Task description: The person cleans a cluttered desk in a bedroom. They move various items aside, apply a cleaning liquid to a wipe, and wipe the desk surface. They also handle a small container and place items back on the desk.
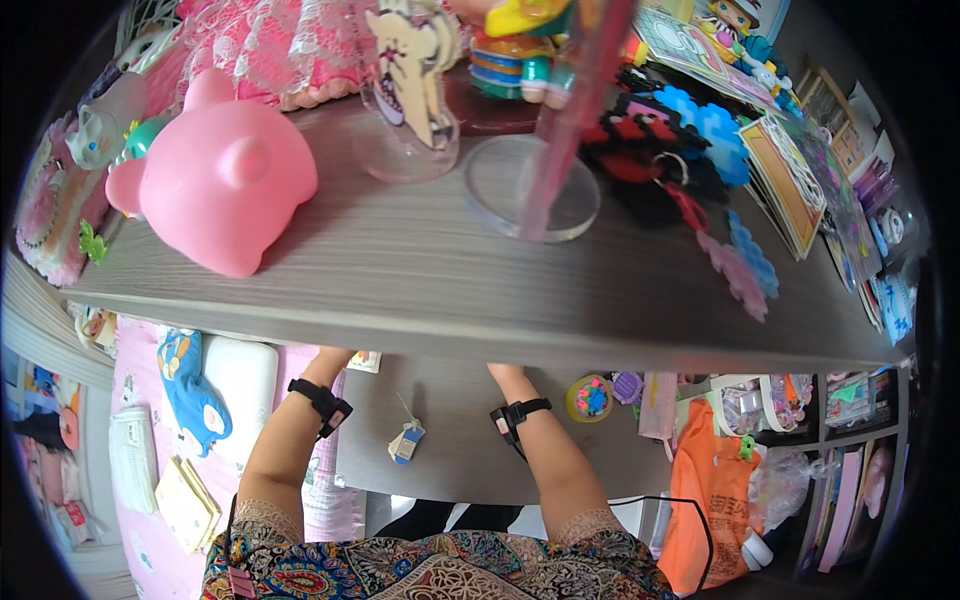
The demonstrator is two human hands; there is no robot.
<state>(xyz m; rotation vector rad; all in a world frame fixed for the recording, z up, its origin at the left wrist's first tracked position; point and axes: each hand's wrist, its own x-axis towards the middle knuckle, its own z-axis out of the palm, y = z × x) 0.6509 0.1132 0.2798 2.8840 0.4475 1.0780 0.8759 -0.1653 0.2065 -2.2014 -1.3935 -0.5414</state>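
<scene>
A grey wood-grain shelf (420,300) crosses the view and hides both my hands beyond the wrists; whatever they touch is out of sight. Both forearms reach forward beneath its front edge, over a grey desk (457,442). Black straps with small devices circle my left wrist (321,405) and my right wrist (517,416). Between the forearms lies a blue and white hang tag (406,441) with a thin string. Just right of my left wrist, a small printed card (365,361) shows partly under the shelf edge. A round tub of colourful small pieces (591,399) stands right of my right wrist.
The shelf bears a pink pig-like figure (232,176), an acrylic stand (412,90), a clear round base (532,187) and bead-craft charms (731,262). A bed (139,442) lies left. An orange bag (705,495) and shelving (859,435) stand right; a black cable (701,510) loops nearby.
</scene>
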